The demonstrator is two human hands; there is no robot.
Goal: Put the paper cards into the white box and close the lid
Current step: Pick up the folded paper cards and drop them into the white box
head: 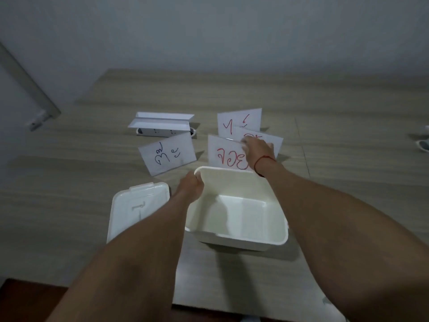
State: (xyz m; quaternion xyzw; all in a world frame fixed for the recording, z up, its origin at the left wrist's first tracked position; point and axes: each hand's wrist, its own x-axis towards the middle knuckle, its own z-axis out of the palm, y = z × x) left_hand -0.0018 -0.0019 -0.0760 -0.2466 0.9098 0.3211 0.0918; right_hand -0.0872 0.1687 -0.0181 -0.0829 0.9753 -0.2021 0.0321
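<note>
A: Where do the paper cards sit for you right now?

B: All four are on the wooden table (325, 108), none in the white box (239, 238) yet. The red-lettered card (222, 152) stands just beyond the box's far rim. Two more red-marked ones overlap behind it: one (239, 119) farther back, one (267, 139) under your right hand (256, 147). The blue-lettered card (167, 155) lies apart to the left.

A: And my hands?

B: Your right hand reaches over the far rim and lies on the overlapped cards, fingers pointing away. I cannot tell whether they pinch a card or only rest on it. Your left hand (191, 185) is closed on the box's far-left corner, thumb hooked over the rim.

A: How do I do this pick well?

B: Take one card at a time, I'd say. They overlap, so dragging one may shift the others. Pinch an edge instead of pressing flat. Keep the left hand steadying the box; it looks light and could slide.

A: The lid?

B: The lid (139, 205) lies on the table at the box's left, near your left forearm. Leave it until the blue card is in too.
</note>
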